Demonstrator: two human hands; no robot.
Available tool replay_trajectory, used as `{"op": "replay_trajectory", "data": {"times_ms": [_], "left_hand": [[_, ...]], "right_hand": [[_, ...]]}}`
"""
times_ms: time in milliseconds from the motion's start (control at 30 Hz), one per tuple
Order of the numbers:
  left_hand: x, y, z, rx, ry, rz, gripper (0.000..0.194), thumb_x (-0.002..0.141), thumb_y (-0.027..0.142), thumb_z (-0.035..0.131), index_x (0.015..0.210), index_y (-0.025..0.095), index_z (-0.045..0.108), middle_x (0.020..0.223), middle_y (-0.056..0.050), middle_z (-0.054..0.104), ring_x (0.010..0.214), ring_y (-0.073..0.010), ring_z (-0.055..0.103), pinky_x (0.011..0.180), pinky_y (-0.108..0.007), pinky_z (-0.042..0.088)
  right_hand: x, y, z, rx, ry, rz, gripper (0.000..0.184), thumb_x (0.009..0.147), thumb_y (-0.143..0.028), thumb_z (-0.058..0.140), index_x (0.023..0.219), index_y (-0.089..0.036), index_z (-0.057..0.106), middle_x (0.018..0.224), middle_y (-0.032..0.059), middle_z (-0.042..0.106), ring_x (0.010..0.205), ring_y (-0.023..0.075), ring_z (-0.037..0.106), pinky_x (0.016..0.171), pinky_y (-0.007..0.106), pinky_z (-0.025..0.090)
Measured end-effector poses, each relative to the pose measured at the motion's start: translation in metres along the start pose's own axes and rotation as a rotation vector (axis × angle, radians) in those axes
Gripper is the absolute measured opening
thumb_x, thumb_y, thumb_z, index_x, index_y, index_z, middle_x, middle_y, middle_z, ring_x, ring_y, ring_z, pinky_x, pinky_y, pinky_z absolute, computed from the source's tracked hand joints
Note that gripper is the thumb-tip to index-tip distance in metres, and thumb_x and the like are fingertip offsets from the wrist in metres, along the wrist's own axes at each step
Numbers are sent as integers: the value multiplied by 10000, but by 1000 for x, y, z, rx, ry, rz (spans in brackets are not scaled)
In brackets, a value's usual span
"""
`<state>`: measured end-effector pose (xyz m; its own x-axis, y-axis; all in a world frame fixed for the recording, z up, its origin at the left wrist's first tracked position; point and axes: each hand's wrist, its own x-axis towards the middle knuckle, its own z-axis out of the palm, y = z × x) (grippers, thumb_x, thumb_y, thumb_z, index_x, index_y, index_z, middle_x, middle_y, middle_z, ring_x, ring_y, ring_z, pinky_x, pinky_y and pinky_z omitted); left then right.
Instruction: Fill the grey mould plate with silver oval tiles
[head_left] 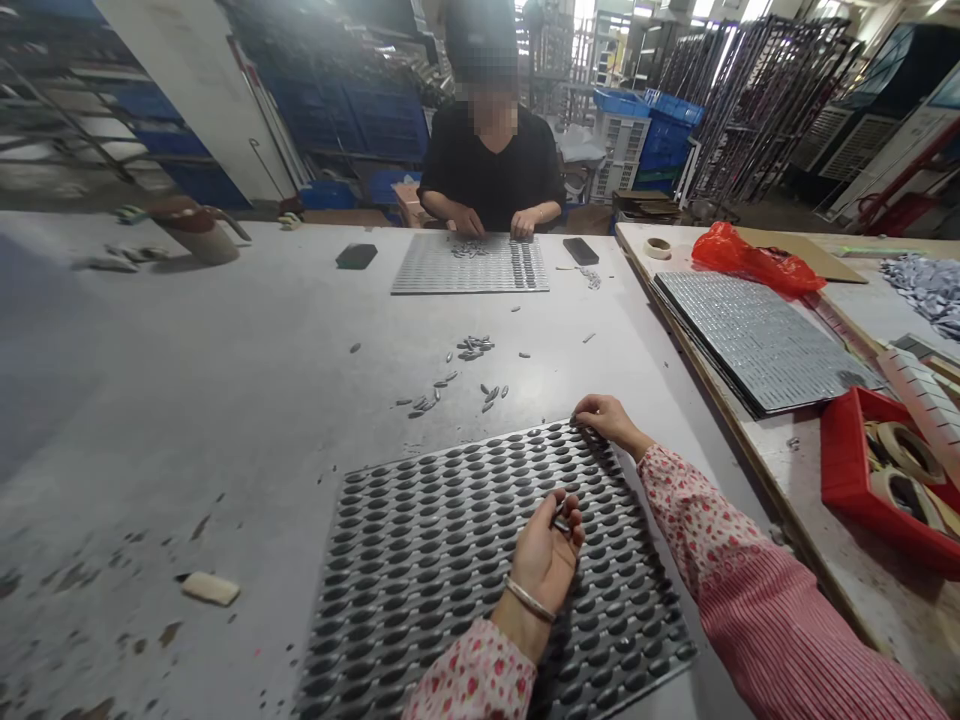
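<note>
A tray (427,520) covered in rows of dark oval pieces lies slantwise on the table before me. Over its right half my left hand (546,560) is turned palm up, fingers curled round a few small shiny oval pieces (560,520). My right hand (606,418) is at the far right corner of the tray, thumb and fingers pinched together at the last row. Whatever sits between those fingertips is hidden. Beyond the far edge, loose oval pieces (474,347) lie in small scattered groups.
Across the table a person (491,165) works over a similar tray (470,265). On a side table at right are stacked trays (765,335), a red plastic bag (750,258) and a red bin (855,490) with tape rolls. A mug-like container (199,232) stands far left.
</note>
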<state>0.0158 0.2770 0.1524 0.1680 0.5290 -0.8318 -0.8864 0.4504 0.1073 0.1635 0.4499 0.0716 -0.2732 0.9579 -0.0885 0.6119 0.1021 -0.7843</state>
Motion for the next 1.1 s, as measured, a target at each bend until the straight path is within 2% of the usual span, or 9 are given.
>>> {"op": "replay_trajectory", "data": {"times_ms": [333, 500, 633, 733, 800, 933, 1000, 1100], "left_hand": [[6, -6, -7, -3, 1, -6, 76, 870, 132, 460, 863, 124, 536, 672, -27, 595, 483, -74, 549, 415, -162, 435], [11, -8, -7, -26, -11, 11, 87, 846, 103, 482, 879, 107, 562, 789, -93, 644, 667, -139, 647, 548, -225, 528], [13, -6, -5, 4, -65, 53, 144, 857, 87, 457, 936, 98, 577, 859, -117, 659, 759, -158, 664, 630, -249, 546], [15, -3, -5, 24, -84, 125, 182, 867, 58, 412, 955, 106, 563, 918, -133, 666, 805, -167, 667, 663, -259, 545], [17, -1, -6, 47, -101, 158, 181, 867, 58, 411, 950, 113, 562, 946, -137, 668, 834, -176, 664, 677, -268, 544], [19, -1, -8, 92, -184, 229, 199, 875, 89, 430, 964, 127, 603, 951, -101, 676, 801, -149, 654, 708, -281, 545], [20, -2, -7, 90, -218, 233, 210, 875, 90, 432, 942, 129, 627, 950, -82, 679, 767, -127, 645, 724, -283, 546], [20, -2, -6, 73, -241, 196, 199, 873, 100, 448, 921, 123, 640, 929, -78, 683, 764, -129, 645, 726, -289, 552]], "right_hand": [[2, 4, 2, -114, -53, -17, 110, 681, -170, 608, 734, -195, 700, 680, -15, 660, 646, 127, 573, 665, 232, 423], [7, 5, 3, -160, -84, -33, 106, 689, -167, 620, 736, -210, 705, 685, -14, 647, 674, 136, 564, 659, 235, 414], [6, -6, 3, -188, -56, -69, 88, 674, -143, 638, 708, -200, 696, 776, 22, 628, 808, 174, 546, 766, 277, 408], [-11, -23, 1, -165, -11, -98, 83, 748, -203, 611, 775, -190, 688, 848, 50, 615, 881, 195, 527, 813, 310, 403], [-30, -35, -1, -60, -105, -177, 118, 790, -275, 598, 824, -199, 681, 860, 43, 615, 861, 183, 537, 792, 300, 423], [-69, -57, -5, 211, -483, -360, 215, 784, -380, 628, 917, -216, 674, 871, 27, 616, 808, 161, 567, 736, 273, 463], [-81, -64, -4, 294, -528, -335, 242, 791, -397, 618, 927, -201, 664, 862, 27, 609, 746, 144, 576, 679, 255, 475], [-83, -65, 0, 298, -484, -298, 235, 793, -403, 609, 867, -186, 660, 823, 23, 614, 708, 135, 576, 650, 242, 472]]}}
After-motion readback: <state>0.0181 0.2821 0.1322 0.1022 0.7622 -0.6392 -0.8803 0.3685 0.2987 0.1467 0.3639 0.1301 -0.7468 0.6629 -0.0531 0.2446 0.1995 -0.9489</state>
